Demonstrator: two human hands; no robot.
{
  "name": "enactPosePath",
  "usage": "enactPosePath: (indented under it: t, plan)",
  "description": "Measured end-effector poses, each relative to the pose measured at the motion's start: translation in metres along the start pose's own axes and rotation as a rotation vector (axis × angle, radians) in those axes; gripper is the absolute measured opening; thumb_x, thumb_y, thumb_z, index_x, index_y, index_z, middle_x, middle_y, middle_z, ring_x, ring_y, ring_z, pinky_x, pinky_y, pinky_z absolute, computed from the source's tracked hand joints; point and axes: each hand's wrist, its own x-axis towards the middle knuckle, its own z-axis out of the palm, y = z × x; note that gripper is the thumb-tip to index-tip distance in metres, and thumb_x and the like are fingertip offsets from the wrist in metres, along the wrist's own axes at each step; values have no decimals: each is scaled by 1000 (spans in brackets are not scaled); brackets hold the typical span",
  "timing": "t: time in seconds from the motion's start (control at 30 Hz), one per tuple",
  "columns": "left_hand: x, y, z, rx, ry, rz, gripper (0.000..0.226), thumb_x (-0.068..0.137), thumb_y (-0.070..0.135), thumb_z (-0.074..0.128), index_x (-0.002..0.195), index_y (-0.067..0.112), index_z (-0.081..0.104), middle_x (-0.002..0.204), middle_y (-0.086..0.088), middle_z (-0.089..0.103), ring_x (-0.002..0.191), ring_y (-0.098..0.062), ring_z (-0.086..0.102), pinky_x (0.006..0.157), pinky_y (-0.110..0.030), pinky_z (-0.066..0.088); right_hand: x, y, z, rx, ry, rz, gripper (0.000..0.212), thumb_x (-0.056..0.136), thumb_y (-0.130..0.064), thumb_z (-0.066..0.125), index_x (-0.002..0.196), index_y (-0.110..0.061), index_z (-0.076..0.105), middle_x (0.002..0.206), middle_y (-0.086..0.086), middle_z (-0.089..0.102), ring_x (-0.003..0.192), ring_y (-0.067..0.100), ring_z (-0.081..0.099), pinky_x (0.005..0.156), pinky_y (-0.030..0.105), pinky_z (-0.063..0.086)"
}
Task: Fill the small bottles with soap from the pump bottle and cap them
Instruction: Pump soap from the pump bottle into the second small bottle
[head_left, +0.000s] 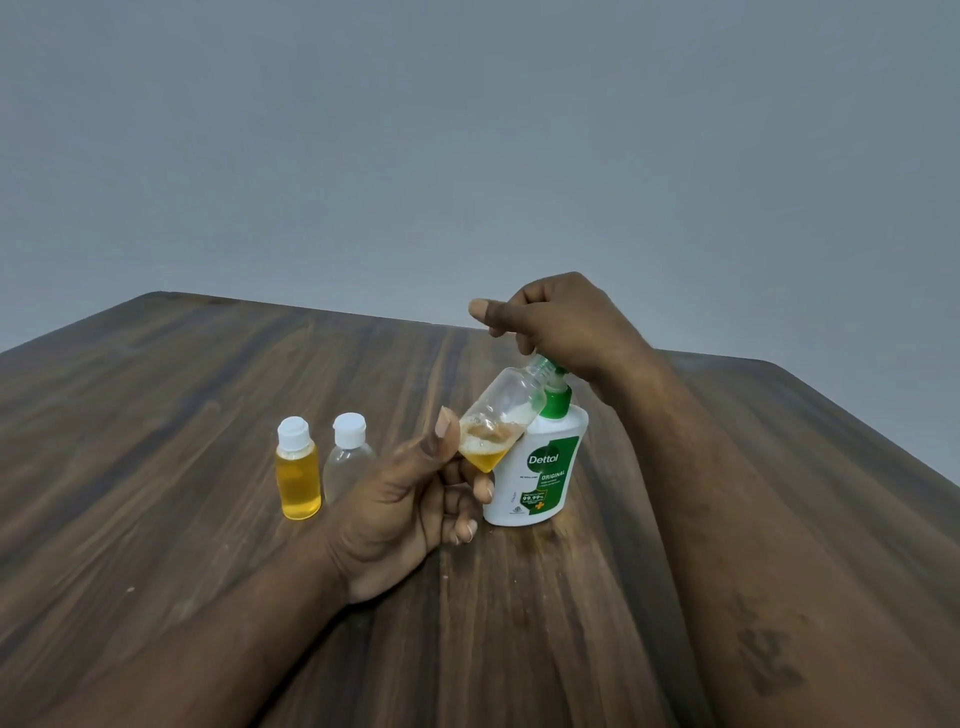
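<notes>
A plain grey wall (467, 130) is filling the upper half of the view, and a dark brown wood-grain table (182, 415) is stretching out below it. A white plastic pump bottle with a green label (540, 467) is standing upright near the table's middle. The right hand (561, 322) is sitting on top of it, fingers curling down over the green pump head (550, 368), thumb sticking out to the left. The left hand (400, 509) is gripping a small uncapped clear plastic bottle (501, 415) by its base, thumb on one side and fingers curled round the other. It is holding the bottle tilted, so the threaded neck is meeting the pump head just under the right hand. A little amber soap with foam is pooling in the tilted bottle's lower end. Left of the hands, two more bottles are standing upright side by side: a small white-capped bottle full of amber soap (300, 478) and, just to its right, a small white-capped clear bottle (345, 462) that is looking empty, its lower part hiding behind the left hand.
</notes>
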Motion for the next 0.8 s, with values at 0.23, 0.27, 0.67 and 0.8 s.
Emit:
enactPosePath:
  t: [0.23,0.27,0.67,0.8]
  plan:
    - [-1,3,2,11,31,-3,133,45,74,88,135,-13,44,69,-3,60,54,-10,58,50,-22,50,1,10,4,34,-214,171,33,86,-48,79,91,-15,81,80,-5,64,69,12,57,67,29,43]
    - [0,3,1,9,37,-7,136,45,74,88,133,-19,42,69,-3,59,54,-11,58,50,-23,50,0,9,3,33,-199,162,35,87,-49,78,92,-15,81,80,-5,64,69,11,57,65,28,42]
    - [1,-3,1,24,38,-33,133,56,72,86,133,-24,36,74,-5,60,57,-12,60,53,-24,52,3,6,3,16,-91,29,30,93,-46,74,81,-18,78,67,-8,66,65,8,59,67,28,44]
    - [1,-1,-1,36,71,-24,139,46,71,91,139,-18,39,74,-4,62,56,-11,61,52,-24,52,4,13,8,62,-206,144,33,98,-39,70,91,-9,82,65,-8,63,61,10,55,67,29,44]
